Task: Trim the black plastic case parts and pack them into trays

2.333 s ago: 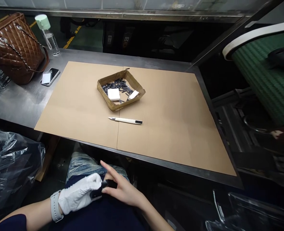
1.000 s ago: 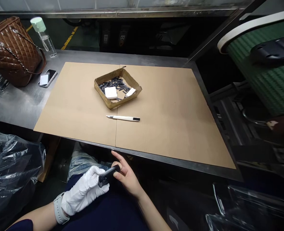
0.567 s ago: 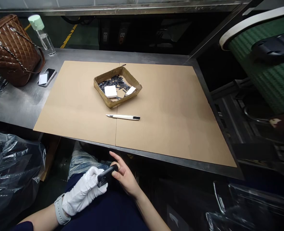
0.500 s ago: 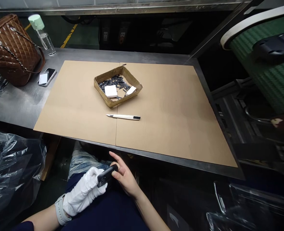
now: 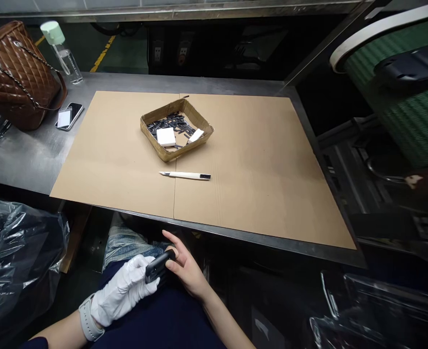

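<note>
Black plastic piece (image 5: 159, 266) held over lap, pinched between fingers (image 5: 141, 265) of white-gloved left hand (image 5: 121, 292) and thumb (image 5: 171, 264) of bare right hand (image 5: 187, 271); both hands closed on it, just below edge of steel surface (image 5: 28, 160). Cardboard sheet (image 5: 101, 155) on surface carries low cardboard tray (image 5: 163, 154) of small black pieces (image 5: 170, 121) and utility knife (image 5: 185, 175), well apart from hands.

We see our gloved left hand (image 5: 121, 291) and bare right hand (image 5: 187, 266) gripping a black object (image 5: 158, 265) between them above our lap, at bottom centre of the frame. Ahead, on the steel worktop (image 5: 28, 160), lies a cardboard sheet (image 5: 257, 194) bearing a shallow cardboard tray (image 5: 168, 154) of small black parts (image 5: 168, 122) and, just below it, a white utility knife (image 5: 185, 175). A quilted brown handbag (image 5: 14, 82) sits at upper left.
</note>
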Demonstrator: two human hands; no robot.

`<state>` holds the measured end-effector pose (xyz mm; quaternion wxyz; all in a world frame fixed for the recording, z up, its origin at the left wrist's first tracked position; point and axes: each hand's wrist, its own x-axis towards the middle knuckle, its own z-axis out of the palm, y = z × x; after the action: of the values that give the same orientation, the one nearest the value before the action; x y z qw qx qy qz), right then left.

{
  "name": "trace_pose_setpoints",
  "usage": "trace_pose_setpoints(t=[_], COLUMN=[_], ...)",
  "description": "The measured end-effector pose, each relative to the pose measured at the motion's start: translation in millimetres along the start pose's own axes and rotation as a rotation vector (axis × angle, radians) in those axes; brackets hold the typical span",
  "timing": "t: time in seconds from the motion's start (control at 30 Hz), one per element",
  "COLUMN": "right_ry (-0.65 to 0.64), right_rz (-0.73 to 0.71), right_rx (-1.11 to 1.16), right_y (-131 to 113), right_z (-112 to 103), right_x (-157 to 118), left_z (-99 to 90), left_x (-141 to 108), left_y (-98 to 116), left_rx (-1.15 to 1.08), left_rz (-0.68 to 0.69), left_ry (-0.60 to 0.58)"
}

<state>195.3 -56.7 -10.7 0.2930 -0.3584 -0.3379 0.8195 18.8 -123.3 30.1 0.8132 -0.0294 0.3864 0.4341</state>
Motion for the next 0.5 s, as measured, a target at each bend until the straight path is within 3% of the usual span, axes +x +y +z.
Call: trace_pose_setpoints(t=[0.17,0.37,0.5], right_ry=[-0.137,-0.277,-0.347], right_rz=[-0.022,-0.061,-0.069], right_rx=[-0.233,-0.46,-0.575], right_y=[-11,-21,-29], right_z=[5,12,16], right_x=[-4,-6,-6], left_z=[-1.8,-9.8,-15.7], left_x=[-16,-36,-39], left_y=[13,10,9], left_rx=[0.112,0.094,0.092], left_rz=[-0.056,-0.096,-0.068], left_ry=[0.003,0.108,-0.021])
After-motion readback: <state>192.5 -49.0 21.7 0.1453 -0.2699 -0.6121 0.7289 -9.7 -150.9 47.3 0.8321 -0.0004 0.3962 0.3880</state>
